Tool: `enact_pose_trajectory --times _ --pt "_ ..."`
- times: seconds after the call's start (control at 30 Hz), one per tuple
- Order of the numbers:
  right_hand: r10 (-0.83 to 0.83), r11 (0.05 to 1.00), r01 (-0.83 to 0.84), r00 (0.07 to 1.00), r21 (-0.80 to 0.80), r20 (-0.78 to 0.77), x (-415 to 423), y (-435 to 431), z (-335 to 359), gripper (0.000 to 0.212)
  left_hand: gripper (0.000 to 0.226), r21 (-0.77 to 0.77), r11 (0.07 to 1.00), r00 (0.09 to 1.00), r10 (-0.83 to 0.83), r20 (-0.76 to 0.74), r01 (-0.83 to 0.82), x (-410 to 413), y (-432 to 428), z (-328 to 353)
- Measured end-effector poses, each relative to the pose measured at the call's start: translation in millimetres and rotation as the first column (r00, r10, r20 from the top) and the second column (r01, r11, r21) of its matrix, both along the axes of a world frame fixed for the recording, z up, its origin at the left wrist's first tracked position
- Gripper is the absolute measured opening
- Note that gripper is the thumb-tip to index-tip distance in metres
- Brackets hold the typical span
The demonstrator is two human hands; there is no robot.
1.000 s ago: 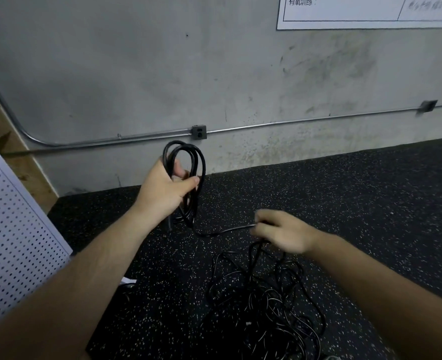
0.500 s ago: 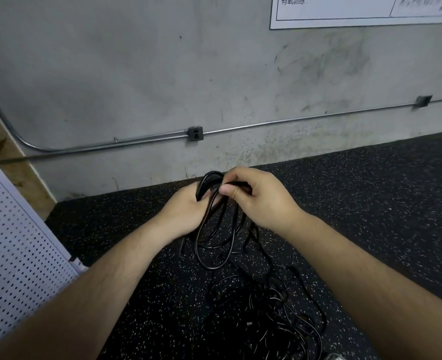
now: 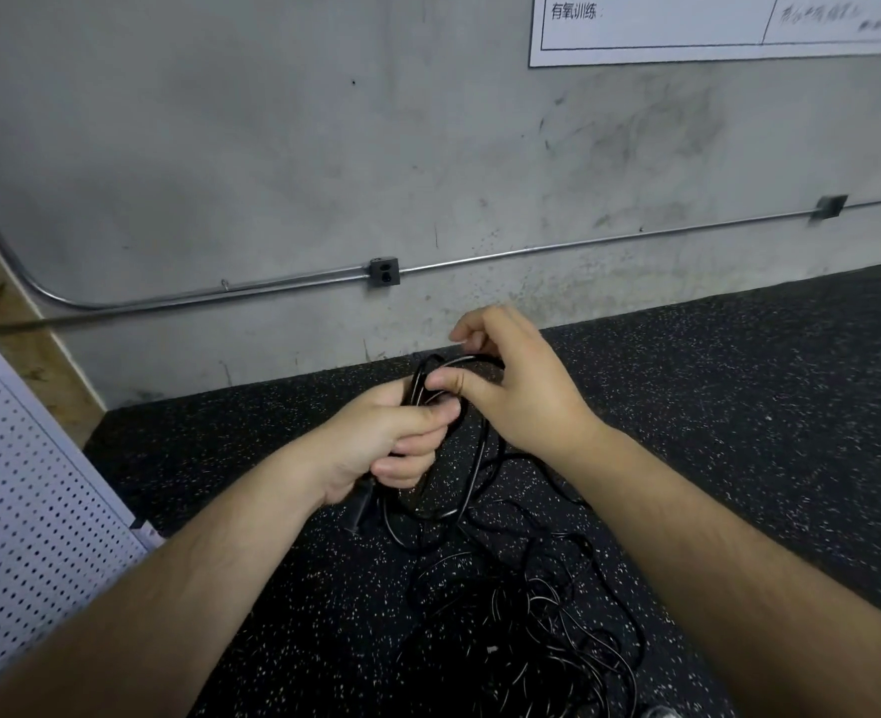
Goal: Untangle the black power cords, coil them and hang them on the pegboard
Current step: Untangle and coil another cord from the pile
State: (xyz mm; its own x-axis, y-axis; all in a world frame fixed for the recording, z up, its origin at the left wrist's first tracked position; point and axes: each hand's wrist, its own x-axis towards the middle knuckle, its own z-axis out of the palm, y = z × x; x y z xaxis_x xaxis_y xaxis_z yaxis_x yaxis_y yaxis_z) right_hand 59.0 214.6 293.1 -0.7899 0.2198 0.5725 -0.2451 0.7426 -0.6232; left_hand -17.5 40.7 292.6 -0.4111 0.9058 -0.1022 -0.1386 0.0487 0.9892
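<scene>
Over the speckled floor (image 3: 738, 406), our right hand (image 3: 521, 391) has loosened and now only pinches the top of the coil (image 3: 416, 378). Our left hand (image 3: 381, 437) fingers clench the coil's middle.

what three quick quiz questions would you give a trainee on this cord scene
1. Which hand wraps its fingers round the whole coil?
2. True or false: a cord already hangs on the part of the pegboard in view.
3. Where does the tangle lie? A on the floor, below the hands; B on the pegboard; C on a shelf.
Key: 1 the left hand; the right hand only pinches a strand at the top. 2 false. 3 A.
</scene>
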Motion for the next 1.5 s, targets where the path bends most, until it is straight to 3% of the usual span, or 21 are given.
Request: enact_pose_trajectory --times 0.07,0.13,0.17,0.27,0.33,0.4,0.5,0.57,0.63,0.67,0.73,0.8,0.87,0.93,1.07,1.27,1.4,1.47,1.5 --pt "0.143 0.952 -0.120 0.988 -0.281 0.062 4 1 1 0.034 0.021 0.073 0.997 1.000 -0.016 0.017 0.015 -1 -2 5" --pt "0.344 0.795 -0.222 0.931 -0.564 0.119 9 6 1 0.026 0.029 0.108 0.994 1.000 -0.013 0.021 0.010 -6 -5 9" --pt "0.416 0.757 -0.244 0.896 -0.606 0.158 10 8 -1 0.022 0.029 0.105 0.994 1.000 -0.015 0.021 0.012 -9 -7 10" --pt "0.465 0.780 -0.243 0.841 -0.577 0.275 8 9 -11 0.017 0.019 0.053 0.999 1.000 -0.006 -0.003 0.006 -19 -14 12" --pt "0.416 0.797 -0.174 0.853 -0.579 0.315 5 8 -12 0.023 0.016 0.028 0.999 0.999 0.039 -0.022 -0.039 -22 -16 13" --pt "0.328 0.841 -0.098 0.875 -0.532 0.357 3 5 -8 0.015 0.017 0.002 0.996 0.995 0.090 -0.048 -0.090 -24 -15 15" --pt "0.123 0.974 -0.035 0.913 -0.226 0.389 2 3 -3 0.005 0.027 -0.098 0.983 0.979 0.139 -0.149 -0.154 -26 -14 14" --pt "0.080 0.993 -0.041 0.920 -0.110 0.383 1 2 -5 0.004 0.027 -0.155 0.971 0.958 0.140 -0.250 -0.182 -25 -11 11" --pt "0.072 0.987 -0.015 0.934 -0.161 0.350 0 -3 -6 0.006 0.026 -0.133 0.970 0.957 0.166 -0.239 -0.201 -22 -8 9" --pt "0.087 0.965 0.000 0.945 -0.264 0.315 0 -5 -5 0.009 0.027 -0.085 0.978 0.971 0.173 -0.166 -0.189 -21 -6 8" --pt "0.189 0.832 -0.020 0.949 -0.555 0.251 1 -10 -1 0.017 0.031 0.040 0.992 0.992 0.122 0.024 -0.123 -20 -4 8" --pt "0.320 0.721 -0.053 0.910 -0.691 0.264 3 -14 2 0.016 0.029 0.143 0.987 0.989 0.047 0.138 -0.067 -20 -5 9" --pt "0.422 0.695 -0.099 0.858 -0.712 0.292 4 -14 2 0.005 0.028 0.171 0.982 0.985 0.058 0.163 -0.086 -22 -8 8" --pt "0.472 0.684 -0.130 0.829 -0.718 0.300 3 -10 4 0.013 0.028 0.148 0.981 0.985 0.106 0.139 -0.127 -24 -9 8" --pt "0.376 0.733 -0.075 0.872 -0.676 0.312 4 -4 15 0.028 0.029 0.060 0.991 0.991 0.115 0.063 -0.119 -24 -12 7" --pt "0.317 0.699 0.020 0.887 -0.714 0.336 7 8 26 0.033 0.036 -0.109 0.992 0.998 0.065 -0.004 -0.065 -16 -7 16" --pt "0.391 0.690 -0.057 0.868 -0.722 0.306 9 0 19 0.019 0.041 0.060 0.981 0.982 0.180 0.059 -0.184 -17 -6 9" --pt "0.469 0.640 -0.119 0.843 -0.759 0.264 13 7 16 0.026 0.041 0.203 0.954 0.974 0.201 0.108 -0.220 -22 -10 12" --pt "0.480 0.671 -0.126 0.825 -0.731 0.298 16 11 14 0.028 0.041 0.253 0.937 0.970 0.219 0.109 -0.240 -25 -11 15"
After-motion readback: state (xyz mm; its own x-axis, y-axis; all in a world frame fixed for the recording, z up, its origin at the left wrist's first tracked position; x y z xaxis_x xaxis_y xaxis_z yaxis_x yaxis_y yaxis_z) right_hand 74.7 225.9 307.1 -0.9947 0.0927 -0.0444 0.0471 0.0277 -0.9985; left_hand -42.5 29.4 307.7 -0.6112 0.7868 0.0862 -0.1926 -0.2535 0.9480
